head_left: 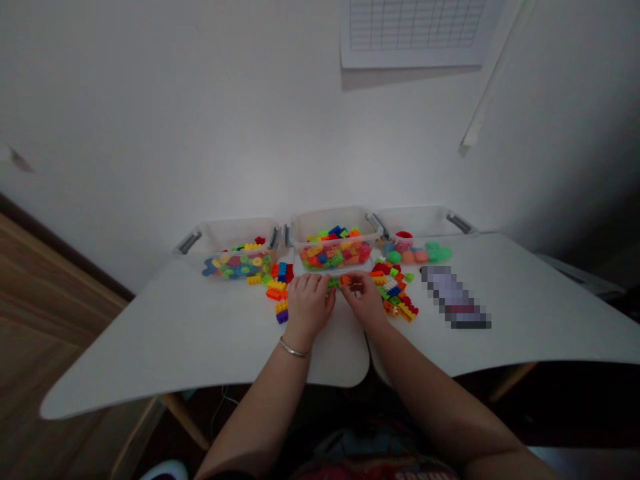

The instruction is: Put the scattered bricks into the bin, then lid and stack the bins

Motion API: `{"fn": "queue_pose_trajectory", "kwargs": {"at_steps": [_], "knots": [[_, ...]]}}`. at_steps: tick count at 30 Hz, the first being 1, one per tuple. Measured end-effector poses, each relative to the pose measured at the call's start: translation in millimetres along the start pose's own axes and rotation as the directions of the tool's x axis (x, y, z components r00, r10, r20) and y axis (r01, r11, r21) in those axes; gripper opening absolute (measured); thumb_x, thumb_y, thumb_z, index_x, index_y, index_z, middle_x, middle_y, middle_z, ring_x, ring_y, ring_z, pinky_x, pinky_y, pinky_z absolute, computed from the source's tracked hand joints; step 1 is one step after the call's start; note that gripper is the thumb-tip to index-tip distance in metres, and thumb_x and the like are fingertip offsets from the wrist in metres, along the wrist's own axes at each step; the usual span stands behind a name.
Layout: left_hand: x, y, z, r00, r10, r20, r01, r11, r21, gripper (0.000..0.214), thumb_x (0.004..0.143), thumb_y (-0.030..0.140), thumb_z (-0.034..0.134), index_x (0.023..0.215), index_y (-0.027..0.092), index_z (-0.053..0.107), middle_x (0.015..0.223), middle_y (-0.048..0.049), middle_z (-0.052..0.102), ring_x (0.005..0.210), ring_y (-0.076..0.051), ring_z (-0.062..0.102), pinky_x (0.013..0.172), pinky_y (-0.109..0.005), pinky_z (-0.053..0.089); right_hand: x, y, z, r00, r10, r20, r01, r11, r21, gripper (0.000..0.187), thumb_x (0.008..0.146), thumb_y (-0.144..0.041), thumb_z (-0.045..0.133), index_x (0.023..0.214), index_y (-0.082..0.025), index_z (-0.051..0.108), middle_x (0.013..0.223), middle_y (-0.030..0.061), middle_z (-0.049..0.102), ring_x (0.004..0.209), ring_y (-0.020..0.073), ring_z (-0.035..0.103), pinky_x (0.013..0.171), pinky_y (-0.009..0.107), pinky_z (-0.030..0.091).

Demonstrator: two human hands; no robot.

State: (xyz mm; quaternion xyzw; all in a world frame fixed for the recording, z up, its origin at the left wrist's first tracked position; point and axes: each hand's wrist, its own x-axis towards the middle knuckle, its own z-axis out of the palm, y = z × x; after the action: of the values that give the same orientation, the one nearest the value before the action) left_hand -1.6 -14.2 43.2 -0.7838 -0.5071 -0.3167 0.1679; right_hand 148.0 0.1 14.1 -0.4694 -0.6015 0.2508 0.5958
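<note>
My left hand [307,303], with a bracelet at its wrist, is closed on a green toy brick [333,283]. Facing it, my right hand [366,300] pinches an orange toy brick [345,281] between thumb and fingers. The two bricks meet between my fingertips; whether they are locked together I cannot tell. Loose bricks [276,285] in yellow, orange, blue and purple lie beside my left hand. More mixed bricks [393,290] are spread to the right of my right hand. My fingers partly hide both held bricks.
Against the wall stand three clear bins: a left bin [235,233] with colourful pieces, a middle bin [335,220] heaped with bricks, and a right bin [420,223] with green and orange pieces and a red cup-like item [404,237]. A pixelated flat object [455,297] lies at right.
</note>
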Motion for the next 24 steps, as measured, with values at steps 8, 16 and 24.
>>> {"fn": "queue_pose_trajectory", "kwargs": {"at_steps": [8,16,24], "knots": [[-1,-4,2.0,0.996,-0.049,0.079,0.045,0.998,0.046,0.014,0.088,0.029,0.056,0.088,0.019,0.067,0.090,-0.0106,0.067,0.093,-0.028,0.055,0.082,-0.044,0.040,35,-14,-15,0.986,-0.001,-0.168,0.024,0.990,0.136,0.033,0.076,-0.041,0.065,0.101,-0.022,0.054,0.099,0.0074,0.063,0.084,0.0177,0.062,0.070,0.031,0.054],[-6,-8,8.9,0.976,-0.131,0.175,0.118,0.990,0.082,0.021,0.087,0.030,0.057,0.100,0.019,0.068,0.104,-0.0102,0.066,0.099,-0.029,0.053,0.083,-0.044,0.043,115,-48,-32,0.971,-0.160,-0.176,0.173,0.983,0.061,0.035,0.078,-0.049,0.064,0.100,-0.022,0.057,0.096,0.0054,0.065,0.090,0.0185,0.061,0.083,0.035,0.051],[-6,-13,13.3,0.977,-0.017,0.213,0.026,0.999,-0.040,0.021,0.086,0.025,0.057,0.102,0.020,0.071,0.101,-0.0080,0.068,0.101,-0.026,0.052,0.092,-0.043,0.046,159,-53,9,0.973,0.021,0.232,0.017,0.987,-0.159,0.022,0.075,-0.026,0.072,0.092,-0.017,0.061,0.087,0.0023,0.068,0.077,0.0133,0.063,0.074,0.028,0.050]]}}
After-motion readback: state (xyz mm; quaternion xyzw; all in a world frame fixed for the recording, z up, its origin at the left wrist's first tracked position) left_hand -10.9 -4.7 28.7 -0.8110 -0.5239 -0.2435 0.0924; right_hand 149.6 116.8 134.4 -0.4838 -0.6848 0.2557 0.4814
